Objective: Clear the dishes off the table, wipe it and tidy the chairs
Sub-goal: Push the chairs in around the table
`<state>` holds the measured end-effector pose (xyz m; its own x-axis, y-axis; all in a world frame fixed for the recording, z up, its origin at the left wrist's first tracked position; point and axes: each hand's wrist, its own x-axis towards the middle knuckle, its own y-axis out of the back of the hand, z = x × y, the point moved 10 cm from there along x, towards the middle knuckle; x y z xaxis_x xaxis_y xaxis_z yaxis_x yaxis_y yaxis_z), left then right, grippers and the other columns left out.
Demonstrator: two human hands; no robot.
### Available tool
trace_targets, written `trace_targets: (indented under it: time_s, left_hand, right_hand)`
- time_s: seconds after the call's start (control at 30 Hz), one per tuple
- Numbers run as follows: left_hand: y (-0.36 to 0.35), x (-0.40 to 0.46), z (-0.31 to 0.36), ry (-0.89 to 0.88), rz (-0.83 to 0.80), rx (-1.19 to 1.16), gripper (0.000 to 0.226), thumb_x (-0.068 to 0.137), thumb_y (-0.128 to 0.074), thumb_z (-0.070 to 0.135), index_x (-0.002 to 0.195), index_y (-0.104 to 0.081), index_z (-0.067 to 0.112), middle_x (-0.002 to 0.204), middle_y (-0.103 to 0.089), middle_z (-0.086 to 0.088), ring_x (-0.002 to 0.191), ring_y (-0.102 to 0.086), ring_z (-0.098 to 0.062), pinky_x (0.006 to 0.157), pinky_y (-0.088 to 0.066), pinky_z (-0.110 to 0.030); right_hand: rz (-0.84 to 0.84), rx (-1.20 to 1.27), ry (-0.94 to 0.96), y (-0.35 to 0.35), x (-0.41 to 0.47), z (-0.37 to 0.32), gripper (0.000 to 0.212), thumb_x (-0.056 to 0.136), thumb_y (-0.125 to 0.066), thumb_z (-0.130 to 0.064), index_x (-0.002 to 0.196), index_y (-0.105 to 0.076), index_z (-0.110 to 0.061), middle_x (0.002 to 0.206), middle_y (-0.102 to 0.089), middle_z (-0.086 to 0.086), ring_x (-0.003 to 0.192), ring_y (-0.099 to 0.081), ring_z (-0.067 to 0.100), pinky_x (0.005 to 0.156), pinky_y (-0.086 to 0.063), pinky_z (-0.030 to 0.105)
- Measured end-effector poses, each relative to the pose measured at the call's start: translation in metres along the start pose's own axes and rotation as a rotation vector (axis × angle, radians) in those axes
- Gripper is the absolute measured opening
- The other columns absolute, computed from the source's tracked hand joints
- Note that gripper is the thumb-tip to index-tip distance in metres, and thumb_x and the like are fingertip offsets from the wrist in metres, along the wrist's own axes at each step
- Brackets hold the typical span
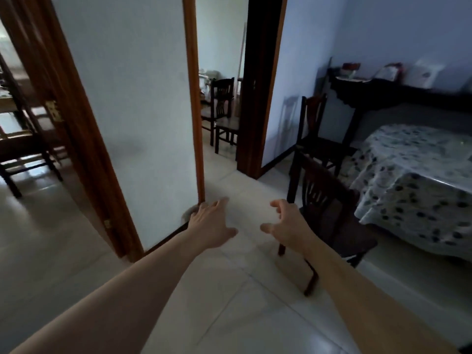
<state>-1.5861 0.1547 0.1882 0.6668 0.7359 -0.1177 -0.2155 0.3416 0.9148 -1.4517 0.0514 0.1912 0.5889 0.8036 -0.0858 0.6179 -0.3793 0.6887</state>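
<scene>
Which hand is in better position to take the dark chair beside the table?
The right hand, probably: it hangs next to the chair back, fingers curled and empty. The left hand is over bare floor, nearer the wall.

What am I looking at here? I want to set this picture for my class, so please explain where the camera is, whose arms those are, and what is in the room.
There is no machine here. The single picture comes from a wide-angle camera worn on a person's head, looking forward and down, so the two bare arms reaching into view are the wearer's own.

The left hand is spread open over the pale tiled floor and holds nothing. The right hand has loosely curled fingers close to the back of a dark wooden chair; whether it touches the chair I cannot tell.

On the right stands a table under a patterned cloth; no dishes show on the visible part. A second chair stands behind the first, and a third chair shows through the doorway ahead. The picture is slightly blurred.
</scene>
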Motion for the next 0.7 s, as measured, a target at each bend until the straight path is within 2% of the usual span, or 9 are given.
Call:
trace_targets:
  time_s: [0.2, 0.5, 0.7]
  left_hand:
    - [-0.014, 0.105, 0.045, -0.179, -0.099, 0.007, 0.086, 0.088, -0.06, 0.042, 0.152, -0.008, 0.02, 0.154, -0.025, -0.007, 0.14, -0.024, -0.028, 0.112, -0.028, -0.044]
    - [-0.056, 0.23, 0.149, -0.388, -0.172, 0.127, 0.082, 0.09, -0.057, 0.043, 0.152, -0.008, 0.022, 0.155, -0.025, -0.004, 0.139, -0.025, -0.026, 0.111, -0.031, -0.041]
    - [-0.087, 0.294, 0.223, -0.497, -0.213, 0.12, 0.076, 0.088, -0.062, 0.034, 0.149, -0.019, 0.02, 0.152, -0.031, -0.002, 0.137, -0.031, -0.025, 0.109, -0.033, -0.043]
  right_hand:
    - [0.094, -0.001, -0.134, 0.041, 0.068, 0.035, 0.069, 0.081, -0.072, -0.023, 0.139, -0.035, -0.018, 0.141, -0.028, 0.009, 0.129, -0.036, 0.025, 0.106, -0.038, 0.036]
    - [0.249, -0.037, -0.289, 0.111, 0.135, 0.106, 0.072, 0.079, -0.073, -0.026, 0.138, -0.032, -0.022, 0.137, -0.028, 0.007, 0.127, -0.035, 0.024, 0.107, -0.036, 0.035]
    - [0.31, -0.035, -0.314, 0.157, 0.199, 0.157, 0.075, 0.078, -0.072, -0.022, 0.14, -0.03, -0.025, 0.139, -0.027, 0.005, 0.127, -0.031, 0.021, 0.09, -0.035, 0.024]
